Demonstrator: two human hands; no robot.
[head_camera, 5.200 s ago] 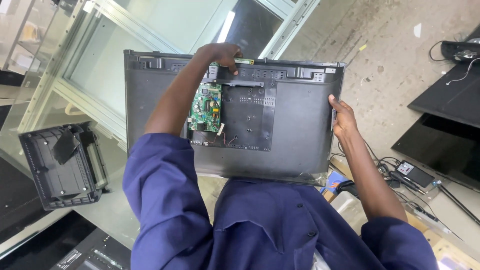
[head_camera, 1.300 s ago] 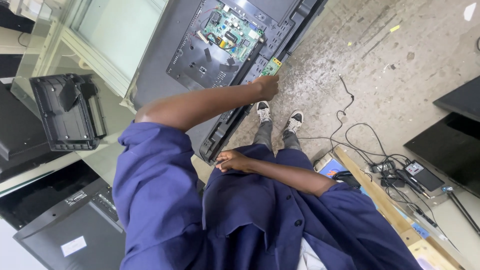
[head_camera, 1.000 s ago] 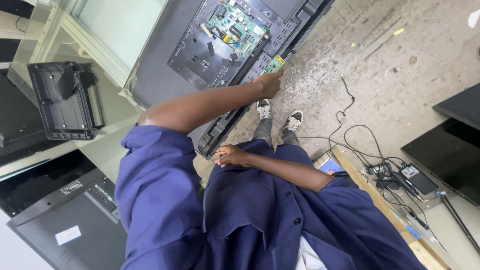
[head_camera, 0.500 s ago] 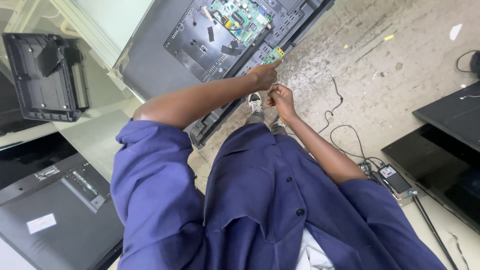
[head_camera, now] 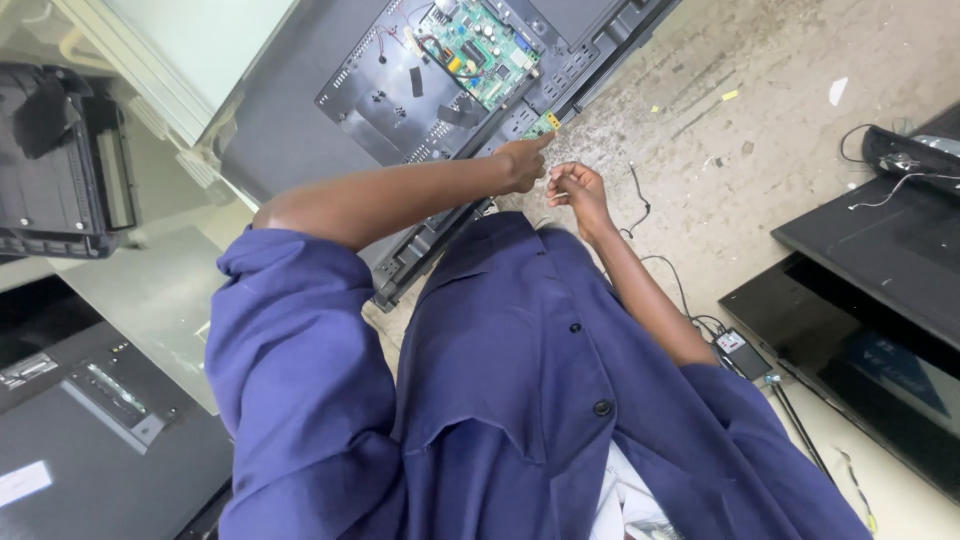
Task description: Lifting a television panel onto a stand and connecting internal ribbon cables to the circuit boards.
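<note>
Nearest the camera, the person's blue work shirt (head_camera: 520, 400) fills the lower middle of the view, with both bare forearms reaching away from it. Left hand (head_camera: 522, 162): fingers curled, the forefinger stretched out so that its tip touches a small green circuit board (head_camera: 541, 124) at the lower edge of the television's back. Whether the fingers pinch this small board or only press on it cannot be told. Right hand (head_camera: 576, 190): loosely clenched just beside the left hand, over the floor; something pale shows between its fingertips, too small to identify.

Beyond the hands, the opened television (head_camera: 330, 120) lies tilted, back side up, with its dark metal back plate (head_camera: 400, 90) exposed. A larger green main board (head_camera: 478, 50) sits on that plate, above the small board, with thin wires running to it.

To the right, the bare concrete floor (head_camera: 720, 110) carries loose black cables (head_camera: 650, 240) and bits of debris. Dark flat screens (head_camera: 870, 290) lie at the right edge. A black plastic cover (head_camera: 60, 170) rests at far left, and another dark panel (head_camera: 90, 420) lies at lower left.
</note>
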